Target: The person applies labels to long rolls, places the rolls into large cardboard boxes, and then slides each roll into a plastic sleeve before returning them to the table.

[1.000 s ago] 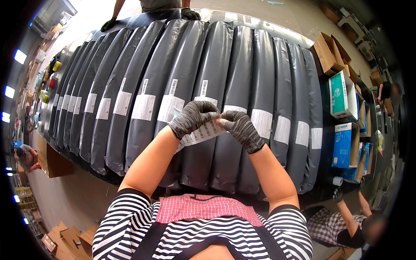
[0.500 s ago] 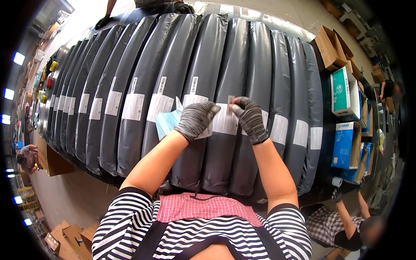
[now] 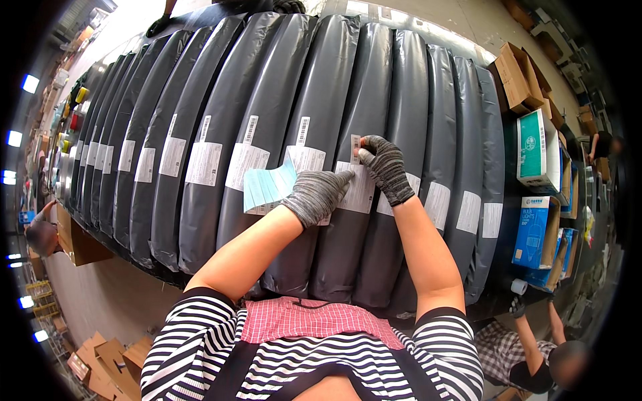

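Long grey packages (image 3: 324, 73) span nine o'clock to three before us.
At centre, our left hand (image 3: 317, 196) grasps pale-blue sheets (image 3: 265, 186) toward nine; our right hand (image 3: 386, 171), at two, touches a barcode sticker (image 3: 355, 148) at one, pinching or pressing, we cannot tell.

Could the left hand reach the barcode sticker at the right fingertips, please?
Probably yes: the left hand lies just below the barcode sticker with nothing standing between, though the right hand crowds its right edge.

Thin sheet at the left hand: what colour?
The thin sheet is pale blue, best seen in head view.
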A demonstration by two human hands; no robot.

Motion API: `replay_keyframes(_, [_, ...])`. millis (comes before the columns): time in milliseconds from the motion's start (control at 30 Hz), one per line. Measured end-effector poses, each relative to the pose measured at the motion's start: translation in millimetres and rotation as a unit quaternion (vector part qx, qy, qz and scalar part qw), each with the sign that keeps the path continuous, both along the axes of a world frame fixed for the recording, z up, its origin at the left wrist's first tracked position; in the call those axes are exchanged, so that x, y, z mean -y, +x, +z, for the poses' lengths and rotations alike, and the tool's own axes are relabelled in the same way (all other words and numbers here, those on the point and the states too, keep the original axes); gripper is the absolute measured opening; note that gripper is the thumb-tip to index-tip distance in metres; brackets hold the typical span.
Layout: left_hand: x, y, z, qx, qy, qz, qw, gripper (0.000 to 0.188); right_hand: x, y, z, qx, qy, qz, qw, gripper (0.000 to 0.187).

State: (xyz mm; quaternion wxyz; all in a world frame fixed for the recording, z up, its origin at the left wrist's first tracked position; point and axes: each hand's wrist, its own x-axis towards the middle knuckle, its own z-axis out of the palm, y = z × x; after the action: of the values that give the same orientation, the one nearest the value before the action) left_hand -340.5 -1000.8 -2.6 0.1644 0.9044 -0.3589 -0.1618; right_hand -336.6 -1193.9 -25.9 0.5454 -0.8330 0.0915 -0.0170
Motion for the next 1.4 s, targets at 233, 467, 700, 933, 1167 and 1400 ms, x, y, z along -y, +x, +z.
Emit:
replay_keyframes(233, [11.9,-0.9,14.9,-0.029,0.048,0.016,0.998,0.046,-0.3,-1.3,2.2,-0.016,0.011,-0.005,1.000,0.025])
replay_keyframes(467, [11.9,0.7,11.8,-0.023,0.079,0.007,0.997,0.052,8.0,25.2,4.4,0.034,-0.154,-0.022,0.987,0.056])
replay_keyframes(700, [-13.7,-3.5,16.0,-0.023,-0.122,0.064,0.990,0.037,19.5,38.2,10.1,-0.051,0.060,-0.085,0.993,0.031])
replay_keyframes(933, [-26.1,-34.6,64.9,-0.113,-0.343,0.133,0.923,0.030,-37.4,-106.2,77.4,-0.183,0.243,0.136,0.943,0.039])
replay_keyframes(1167, [-32.1,-59.2,76.9,-0.337,-0.283,0.037,0.897,0.026,-44.1,-167.4,95.0,-0.112,0.107,0.041,0.987,0.031])
replay_keyframes(1400, [-4.8,-78.1,81.0,-0.112,-0.209,0.063,0.969,0.031,-17.3,-182.4,83.2,-0.016,0.043,0.017,0.999,0.022])
